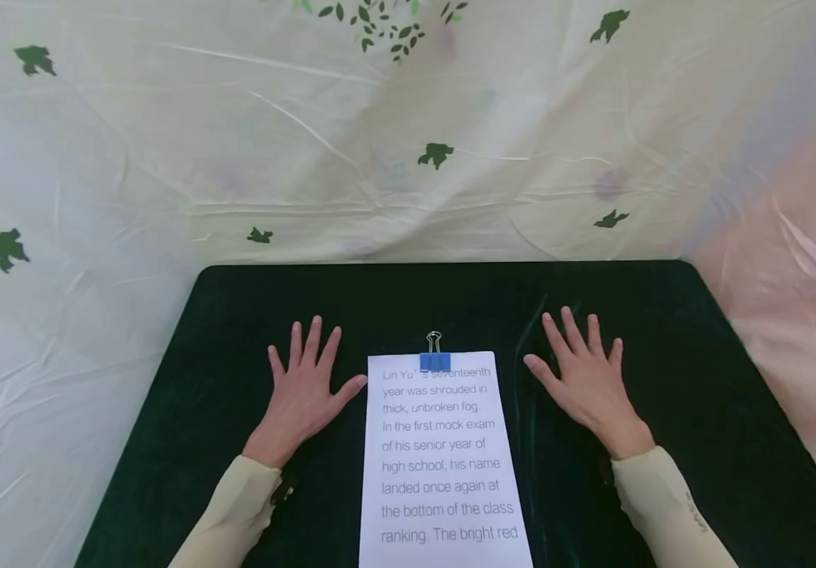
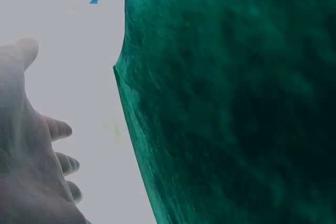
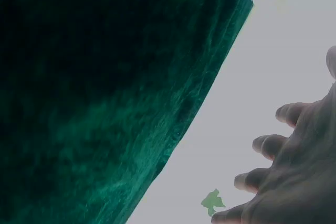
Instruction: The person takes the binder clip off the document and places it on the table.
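A stack of white printed paper [image 1: 436,442] lies in the middle of the dark green table, large lines of text facing me. At its top edge a blue binder clip [image 1: 435,362] grips it, silver wire handles pointing away. To the left of the paper is my left hand [image 1: 305,394], palm down with fingers spread, its thumb tip close by the paper's left edge; whether they touch I cannot tell. My right hand [image 1: 589,386] is spread likewise on the other side, apart from the paper. Neither hand holds anything. Both wrist views show the hands from the palm side.
The table [image 1: 237,304] has a dark green velvety cover with faint creases right of the paper. Behind it and along both sides hangs a pale wrinkled cloth [image 1: 351,189] printed with green birds and leaves. The near part of the paper runs out of the head view.
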{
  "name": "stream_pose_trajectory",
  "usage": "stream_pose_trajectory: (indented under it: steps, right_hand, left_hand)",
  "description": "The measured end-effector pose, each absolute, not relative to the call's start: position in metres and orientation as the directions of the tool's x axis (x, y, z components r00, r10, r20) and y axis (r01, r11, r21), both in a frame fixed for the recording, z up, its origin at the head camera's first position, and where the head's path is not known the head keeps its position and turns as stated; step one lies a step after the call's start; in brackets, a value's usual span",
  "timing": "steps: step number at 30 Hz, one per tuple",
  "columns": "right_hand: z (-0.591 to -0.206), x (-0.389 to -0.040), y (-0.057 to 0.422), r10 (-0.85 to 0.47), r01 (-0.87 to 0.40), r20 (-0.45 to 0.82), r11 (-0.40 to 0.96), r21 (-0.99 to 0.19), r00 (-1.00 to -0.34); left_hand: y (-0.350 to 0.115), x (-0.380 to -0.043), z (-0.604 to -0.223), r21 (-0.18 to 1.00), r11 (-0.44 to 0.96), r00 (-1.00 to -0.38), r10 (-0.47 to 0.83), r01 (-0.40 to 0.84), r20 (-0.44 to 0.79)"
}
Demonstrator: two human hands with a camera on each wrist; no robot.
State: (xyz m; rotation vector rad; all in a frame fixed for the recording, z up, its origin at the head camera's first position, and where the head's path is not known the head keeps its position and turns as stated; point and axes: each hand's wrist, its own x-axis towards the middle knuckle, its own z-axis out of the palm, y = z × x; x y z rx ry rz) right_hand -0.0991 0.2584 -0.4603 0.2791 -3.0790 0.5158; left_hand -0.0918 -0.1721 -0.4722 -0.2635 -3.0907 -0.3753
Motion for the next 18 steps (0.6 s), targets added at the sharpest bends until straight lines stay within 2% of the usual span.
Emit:
stream_pose_trajectory:
  steps: [5,12,18]
  right_hand:
    - [-0.462,-0.099,0.251,-0.173,-0.172,0.028,0.921,-0.35,-0.985]
    - [-0.461,-0.101,0.239,-0.182,-0.171,0.007,0.907,-0.385,-0.983]
    - [-0.465,-0.103,0.228,-0.2,-0.183,0.003,0.892,-0.414,-0.98]
  left_hand:
    - [-0.165,-0.092,-0.471,0.271,0.947,-0.985,0.17,0.174,0.038]
    - [-0.151,-0.092,-0.467,0.393,0.903,-0.983,0.185,0.176,0.016]
    - [-0.142,-0.092,-0.468,0.448,0.877,-0.982,0.191,0.175,0.01]
